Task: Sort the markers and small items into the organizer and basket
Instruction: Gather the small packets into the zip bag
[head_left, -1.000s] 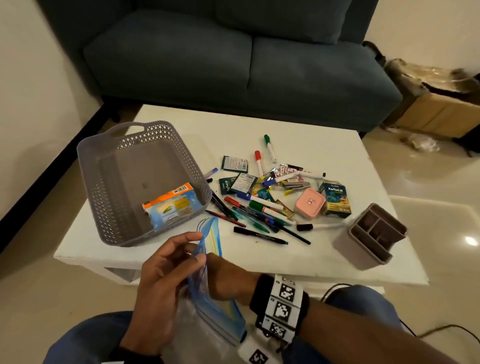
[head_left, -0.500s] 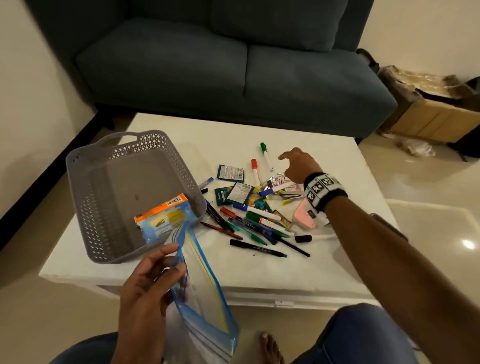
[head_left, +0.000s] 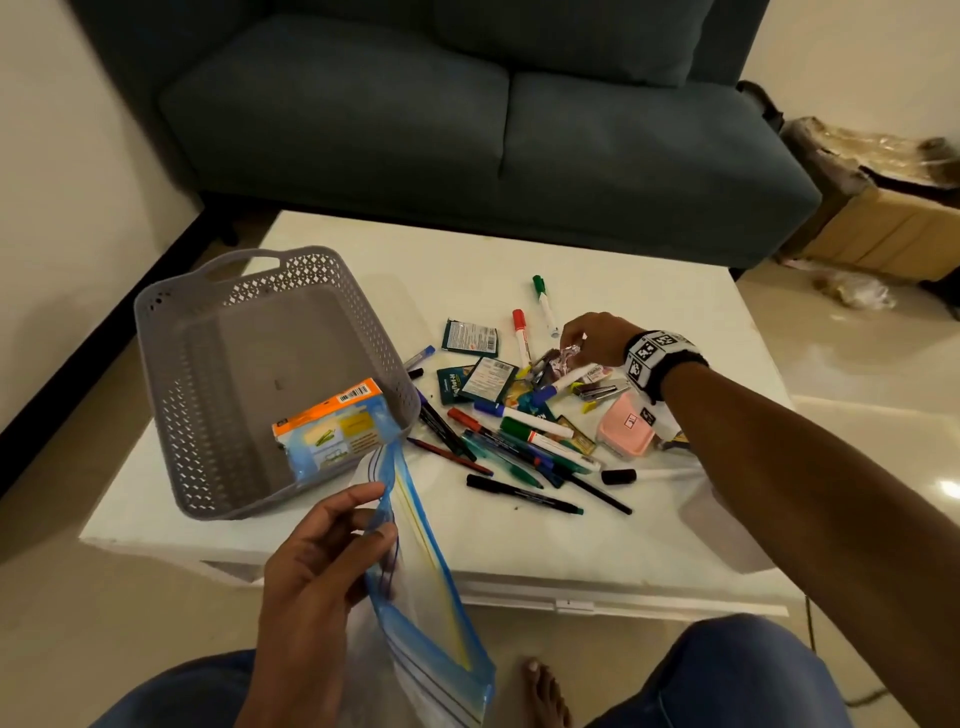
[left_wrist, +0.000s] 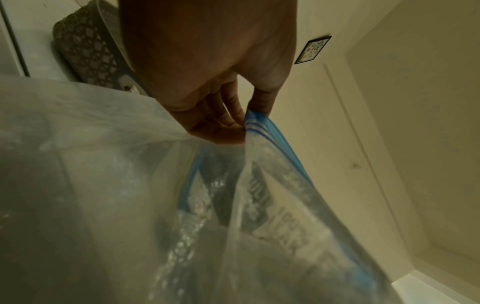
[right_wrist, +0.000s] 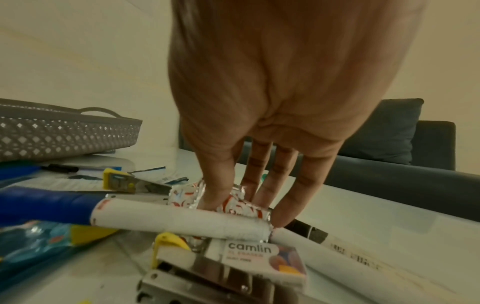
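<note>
Markers and pens (head_left: 535, 431) lie heaped on the white table (head_left: 649, 312) with sachets, a pink box (head_left: 626, 426) and a stapler. My right hand (head_left: 571, 343) reaches over the heap, thumb and fingers pinching a crumpled foil wrapper (head_left: 563, 358). The right wrist view shows that hand (right_wrist: 233, 197) on the foil wrapper (right_wrist: 233, 205), behind a blue-capped white marker (right_wrist: 182, 218) and a Camlin eraser (right_wrist: 262, 255). My left hand (head_left: 376, 512) holds a blue-rimmed zip bag (head_left: 426, 597) by its rim in front of the table. The grey basket (head_left: 249, 332) holds an orange-and-blue packet (head_left: 332, 428). My right forearm hides the organizer.
A dark blue sofa (head_left: 467, 130) stands behind the table. Cardboard boxes (head_left: 883, 218) sit on the floor at the right. My knees and a bare foot (head_left: 543, 691) are below the table's front edge. A green marker (head_left: 543, 301) and a red one (head_left: 521, 332) lie apart at the back.
My right hand left the zip bag, reached out to the heap and has now come down onto the foil wrapper. The left hand still holds the bag, lifted slightly.
</note>
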